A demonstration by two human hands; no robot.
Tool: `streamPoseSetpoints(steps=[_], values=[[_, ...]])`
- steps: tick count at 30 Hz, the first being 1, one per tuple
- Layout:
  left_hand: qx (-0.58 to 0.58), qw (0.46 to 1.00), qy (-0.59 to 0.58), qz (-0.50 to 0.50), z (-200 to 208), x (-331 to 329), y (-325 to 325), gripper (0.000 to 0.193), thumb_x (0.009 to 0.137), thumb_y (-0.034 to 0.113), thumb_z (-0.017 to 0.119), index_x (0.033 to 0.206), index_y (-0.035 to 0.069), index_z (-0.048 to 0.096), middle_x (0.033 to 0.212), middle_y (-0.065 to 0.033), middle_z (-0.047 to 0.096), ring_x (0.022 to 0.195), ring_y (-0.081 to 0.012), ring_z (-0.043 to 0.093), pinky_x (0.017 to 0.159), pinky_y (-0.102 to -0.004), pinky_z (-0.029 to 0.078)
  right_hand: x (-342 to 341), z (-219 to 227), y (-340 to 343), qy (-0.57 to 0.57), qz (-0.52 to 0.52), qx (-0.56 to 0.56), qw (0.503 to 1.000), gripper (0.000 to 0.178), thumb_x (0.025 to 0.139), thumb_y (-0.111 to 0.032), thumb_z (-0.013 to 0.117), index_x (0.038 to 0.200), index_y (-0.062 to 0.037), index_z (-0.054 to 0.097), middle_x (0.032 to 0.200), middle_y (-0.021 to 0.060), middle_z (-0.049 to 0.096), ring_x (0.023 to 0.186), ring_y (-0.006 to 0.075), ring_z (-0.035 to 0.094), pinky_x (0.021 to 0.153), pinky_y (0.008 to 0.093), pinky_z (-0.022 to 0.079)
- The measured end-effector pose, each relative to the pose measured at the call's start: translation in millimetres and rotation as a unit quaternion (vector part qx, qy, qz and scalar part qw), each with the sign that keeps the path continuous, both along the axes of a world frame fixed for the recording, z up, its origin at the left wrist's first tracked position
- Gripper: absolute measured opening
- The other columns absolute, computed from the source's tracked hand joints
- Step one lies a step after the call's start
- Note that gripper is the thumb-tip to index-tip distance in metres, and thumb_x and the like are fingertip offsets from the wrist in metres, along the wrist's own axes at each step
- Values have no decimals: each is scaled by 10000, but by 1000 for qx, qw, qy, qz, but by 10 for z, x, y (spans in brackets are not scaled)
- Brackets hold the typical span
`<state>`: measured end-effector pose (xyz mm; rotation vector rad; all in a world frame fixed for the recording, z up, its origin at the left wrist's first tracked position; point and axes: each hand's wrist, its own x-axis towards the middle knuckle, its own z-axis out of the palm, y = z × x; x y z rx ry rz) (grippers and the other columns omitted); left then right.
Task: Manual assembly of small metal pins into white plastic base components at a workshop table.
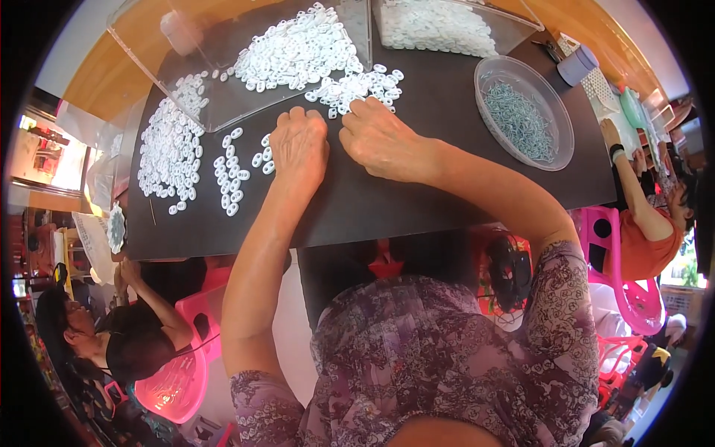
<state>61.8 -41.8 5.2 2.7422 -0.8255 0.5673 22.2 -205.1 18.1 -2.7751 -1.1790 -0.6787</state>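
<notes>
My left hand [299,145] is closed, knuckles up, over the dark table, beside a few small white oval plastic pieces with dark marks [262,158]. My right hand [387,141] is also curled closed, its knuckles at the near edge of a small heap of the same white pieces [356,89]. The fingertips of both hands are hidden beneath them, so what they hold does not show. A short double row of white pieces [232,175] lies left of my left hand. A large heap [302,51] rests in a clear tilted tray [242,115] beyond.
On the right stands a round clear tub [564,141] of small grey-green metal pieces [518,119]. Another white heap [170,149] spreads at the left of the table [417,212]. A second clear bin [514,22] holds white pieces. People sit at both sides, near pink chairs [175,380].
</notes>
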Motion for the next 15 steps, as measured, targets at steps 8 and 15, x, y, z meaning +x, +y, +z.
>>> streamPoseSetpoints(steps=[8,15], values=[[-170,982,54,-55,-3,-177,78,123,725,14,613,844,1,584,767,-150,565,728,-336,579,630,-426,455,-212,35,-101,34,-20,177,983,93,715,-21,607,753,-19,521,723,95,524,726,276,517,656,397,425],[-437,816,379,3,149,-566,181,84,814,3,599,895,-5,622,776,-75,644,666,-174,626,535,-326,473,-457,86,-43,155,-75,360,917,89,733,-8,611,765,-42,536,725,95,569,722,282,550,640,384,437]])
